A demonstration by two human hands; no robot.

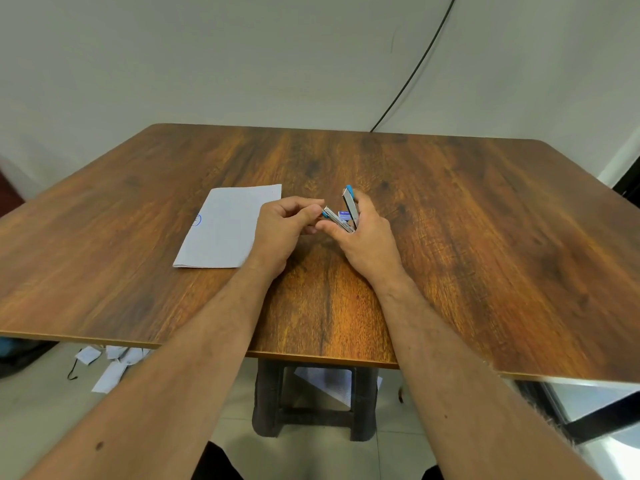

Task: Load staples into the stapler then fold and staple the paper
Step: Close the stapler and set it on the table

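Seated at a wood-grain table (450,237), we hold one small stapler (346,213) just above the tabletop near its middle, hinged wide open in a V. Its top arm (349,204) stands nearly upright, a silver metal channel tipped with bright blue plastic; its lower arm (332,219) slants down to the left, also silver with a blue tip. Our right hand (367,237) is curled around the stapler from the right, fingers behind the upright arm and thumb under the lower one. Our left hand (287,226) has its thumb and forefinger pinched together at the blue tip of the lower arm; whether a strip of staples sits between those fingertips is too small for us to tell. A small blue-and-white box (344,215) shows in the gap between the two arms, its print too blurred to read.

One sheet of white paper (225,226) lies flat on the table just left of our left hand, partly covered by it at the right edge. It carries a round blue stamp (196,220) near its left edge, illegible, and faint lines of text we cannot read.

Below the table's near edge we see a dark stool (311,410) and several loose papers (110,368) on the tiled floor. One black cable (415,71) runs down the pale wall behind the table.
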